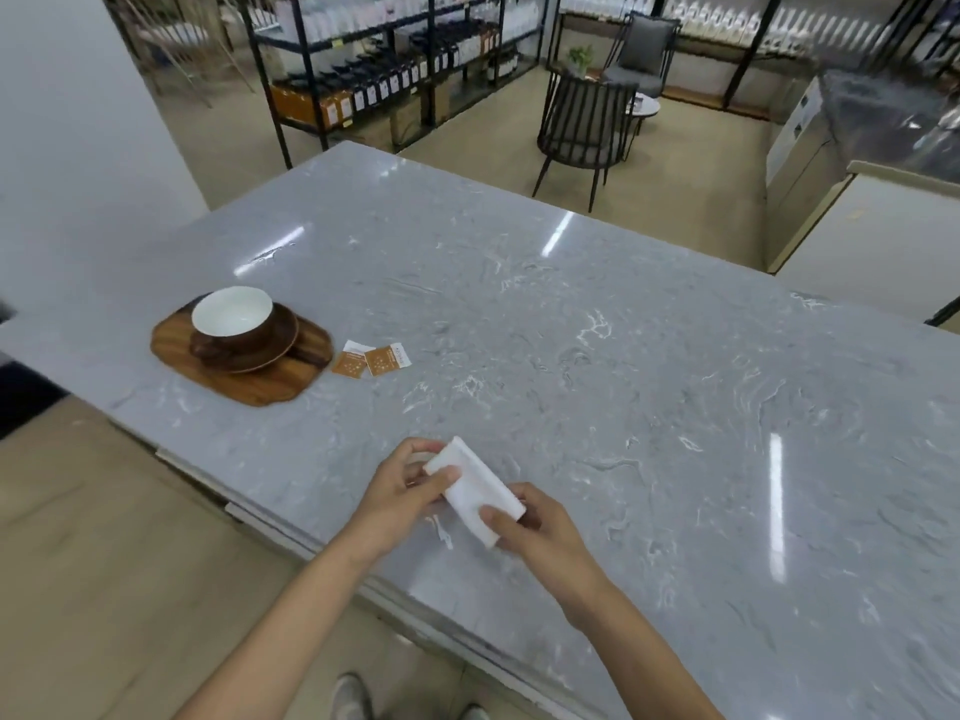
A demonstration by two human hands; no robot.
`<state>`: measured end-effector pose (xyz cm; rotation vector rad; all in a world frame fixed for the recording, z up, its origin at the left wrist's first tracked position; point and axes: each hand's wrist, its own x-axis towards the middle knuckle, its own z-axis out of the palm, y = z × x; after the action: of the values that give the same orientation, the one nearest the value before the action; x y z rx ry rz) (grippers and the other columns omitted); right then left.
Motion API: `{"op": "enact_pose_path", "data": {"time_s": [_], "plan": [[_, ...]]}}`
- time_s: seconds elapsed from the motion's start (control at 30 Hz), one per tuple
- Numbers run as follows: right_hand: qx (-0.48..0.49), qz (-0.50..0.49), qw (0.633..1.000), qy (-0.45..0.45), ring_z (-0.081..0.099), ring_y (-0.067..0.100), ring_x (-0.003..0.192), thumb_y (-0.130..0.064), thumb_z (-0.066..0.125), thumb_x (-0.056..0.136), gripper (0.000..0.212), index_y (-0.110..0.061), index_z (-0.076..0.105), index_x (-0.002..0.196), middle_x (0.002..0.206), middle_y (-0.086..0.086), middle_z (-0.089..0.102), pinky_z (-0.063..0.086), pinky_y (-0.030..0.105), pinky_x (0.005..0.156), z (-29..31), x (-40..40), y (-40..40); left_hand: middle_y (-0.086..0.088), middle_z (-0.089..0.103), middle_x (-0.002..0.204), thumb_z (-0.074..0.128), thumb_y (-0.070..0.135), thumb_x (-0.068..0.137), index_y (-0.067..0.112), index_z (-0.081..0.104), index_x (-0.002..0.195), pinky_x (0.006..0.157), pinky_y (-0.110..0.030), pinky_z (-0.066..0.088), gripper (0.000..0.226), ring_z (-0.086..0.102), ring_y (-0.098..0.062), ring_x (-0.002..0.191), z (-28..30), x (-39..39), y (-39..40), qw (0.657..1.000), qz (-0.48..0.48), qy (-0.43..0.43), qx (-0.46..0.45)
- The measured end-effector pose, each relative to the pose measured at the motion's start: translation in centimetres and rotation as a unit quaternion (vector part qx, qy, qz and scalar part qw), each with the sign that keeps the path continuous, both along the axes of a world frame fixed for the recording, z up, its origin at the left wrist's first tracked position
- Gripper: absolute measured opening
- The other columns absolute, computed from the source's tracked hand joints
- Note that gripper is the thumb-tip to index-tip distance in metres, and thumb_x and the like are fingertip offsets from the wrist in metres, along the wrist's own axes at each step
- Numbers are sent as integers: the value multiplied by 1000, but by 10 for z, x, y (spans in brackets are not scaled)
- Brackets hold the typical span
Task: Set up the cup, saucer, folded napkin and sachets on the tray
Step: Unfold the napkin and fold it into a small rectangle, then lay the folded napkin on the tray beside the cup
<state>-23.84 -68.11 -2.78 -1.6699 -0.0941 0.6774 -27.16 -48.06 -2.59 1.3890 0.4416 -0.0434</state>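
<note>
The grey marbled table fills most of the view, with the person standing at its near edge. On it, out toward ten o'clock from the hands, sits the wooden tray. The brown saucer already rests on the tray's far half, and the cup, brown outside and white inside, stands upright on the saucer. That leaves the tray's near half bare, toward five o'clock of the saucer.

The folded napkin is a narrow white strip held near the table edge, well apart from the tray. The left hand pinches its far end between thumb and curled fingers; the right hand pinches the near end, thumb on top. Whether the napkin touches the table I cannot tell.

Two orange sachets lie on the table just beside the tray, at three o'clock of it, slightly overlapping.

The step in hand looks like finishing the fold. To do it well, keep both ends pinched so the layers stay aligned, press the creases flat, then carry the strip with its layers together and lay it on the bare near half, clear of the saucer, leaving room for the sachets.
</note>
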Motion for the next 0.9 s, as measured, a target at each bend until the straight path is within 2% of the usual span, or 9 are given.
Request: {"op": "enact_pose_path", "data": {"time_s": [0.13,0.3,0.4,0.47,0.53,0.67,0.77,0.83,0.9], "plan": [[60,15,998,7,72,15,107,-28,64,100,20,-23,73,117,113,0,77,60,37,95,8,-14,38,-22,73,100,70,12,93,24,57,124,83,-40,63,36,73,-25,90,1,-22,34,996,68,-52,-4],[100,-35,994,3,75,22,98,-22,77,90,32,-31,70,120,102,10,77,63,36,85,11,-34,109,-15,75,91,72,23,93,41,55,130,74,-29,62,45,76,-21,87,-4,-49,98,988,128,-88,7],[107,-53,993,-15,75,24,97,-19,79,89,27,-30,72,113,111,8,70,64,36,77,10,-50,163,-21,66,84,68,27,96,41,57,132,75,-28,61,40,74,-22,87,-10,-67,147,985,142,-92,29],[112,-59,992,-28,76,22,91,-18,77,90,19,-26,74,107,109,2,70,62,30,70,8,-62,199,-13,70,89,64,30,98,41,63,129,79,-31,62,33,74,-23,95,-13,-78,181,985,140,-93,45],[107,-53,992,-39,76,16,85,-17,75,91,13,-23,76,102,104,-2,73,60,24,65,6,-74,234,-8,74,105,61,30,100,43,67,126,86,-35,62,30,71,-23,107,-14,-88,217,986,134,-90,45],[95,-27,993,-59,75,10,93,-15,73,93,16,-24,77,105,107,-10,77,61,26,71,1,-93,298,-2,67,129,57,22,103,46,67,125,86,-34,62,34,65,-20,118,-15,-108,279,985,143,-87,43],[100,-18,993,-54,74,10,99,-12,73,93,19,-24,77,107,110,-11,75,62,29,76,0,-105,340,10,66,125,54,22,104,50,66,122,79,-29,62,36,67,-10,112,-11,-119,318,983,135,-109,62],[107,-21,993,-37,75,15,100,-9,73,93,19,-23,77,105,107,-4,76,62,28,75,-2,-110,364,24,67,117,51,20,105,52,67,118,75,-26,62,37,67,-2,108,-10,-124,341,981,128,-117,86],[115,-25,993,-26,75,19,98,-9,74,92,18,-22,76,105,102,3,76,62,28,75,-2,-113,386,30,64,119,50,21,106,48,66,120,74,-27,62,34,66,-3,109,-11,-126,361,979,130,-121,101]]}}
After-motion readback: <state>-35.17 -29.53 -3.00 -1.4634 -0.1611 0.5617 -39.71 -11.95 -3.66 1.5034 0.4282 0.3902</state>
